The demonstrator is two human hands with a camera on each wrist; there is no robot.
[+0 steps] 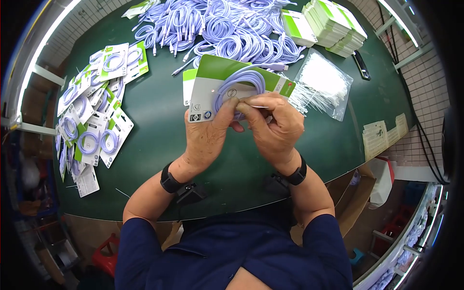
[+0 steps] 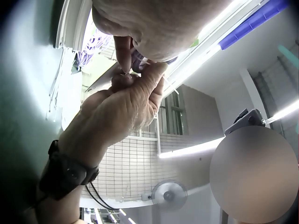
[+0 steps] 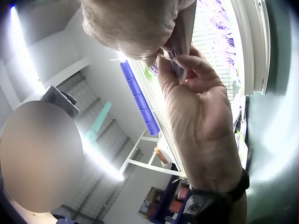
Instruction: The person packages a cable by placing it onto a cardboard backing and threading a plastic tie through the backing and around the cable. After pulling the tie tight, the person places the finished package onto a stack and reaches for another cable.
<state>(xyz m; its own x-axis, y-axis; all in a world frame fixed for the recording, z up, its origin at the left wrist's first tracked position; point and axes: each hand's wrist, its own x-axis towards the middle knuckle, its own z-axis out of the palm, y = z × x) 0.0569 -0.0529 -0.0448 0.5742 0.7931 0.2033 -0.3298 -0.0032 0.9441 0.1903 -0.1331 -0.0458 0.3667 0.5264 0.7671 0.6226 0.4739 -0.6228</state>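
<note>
A green-and-white printed card [image 1: 202, 92] with a coiled lavender USB cable [image 1: 241, 77] against its front is held up over the table. My left hand [image 1: 207, 137] grips the card's lower edge, its thumb pressed on the coil. Thumb and fingers of my right hand [image 1: 278, 123] pinch a thin white cable tie [image 1: 257, 106] at the coil's lower right. Both thumbs nearly meet there. In the right wrist view the cable tie [image 3: 166, 57] shows between the two hands' fingertips. The fingers behind the card are mostly hidden in the head view.
Loose lavender cables [image 1: 227, 29] heap along the far side. Finished-looking carded cables [image 1: 89, 116] pile at left. Stacked cards [image 1: 333, 24] stand at back right, near a bag of white cable ties [image 1: 324, 79] and a black-handled tool [image 1: 361, 65]. A paper sheet [image 1: 382, 137] lies on the right edge.
</note>
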